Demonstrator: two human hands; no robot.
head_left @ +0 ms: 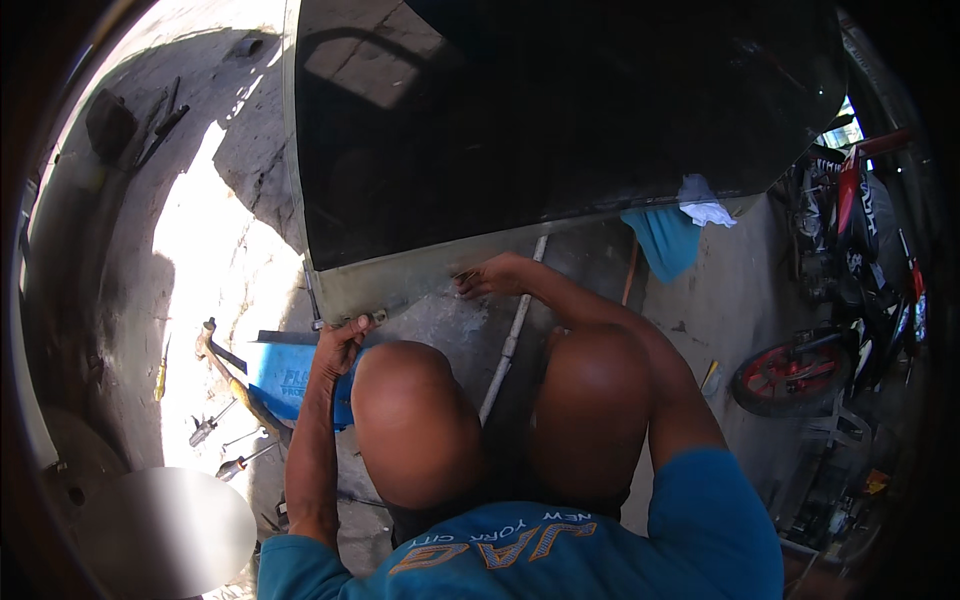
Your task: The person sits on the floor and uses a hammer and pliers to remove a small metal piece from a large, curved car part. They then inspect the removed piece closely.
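A large dark glossy panel [560, 110] with a pale grey-green border [400, 270] stands in front of my knees. At its lower left corner my left hand [345, 342] is closed, thumb and fingers around a small metallic piece [378, 317] whose kind I cannot make out. Farther right, my right hand [492, 274] reaches to the pale border with its fingers curled together. Whatever lies between those fingertips is too small to name. A thin metal rod-like tool [312, 297] leans upright just left of my left hand.
By my left arm lie a blue case [295, 375], a hammer [235, 375] and several screwdrivers and wrenches [240, 462]. A pale pipe [512, 335] runs between my knees. Teal cloth [665, 243] and white cloth [706, 205] hang at the panel's edge. A motorcycle [845, 290] stands at right.
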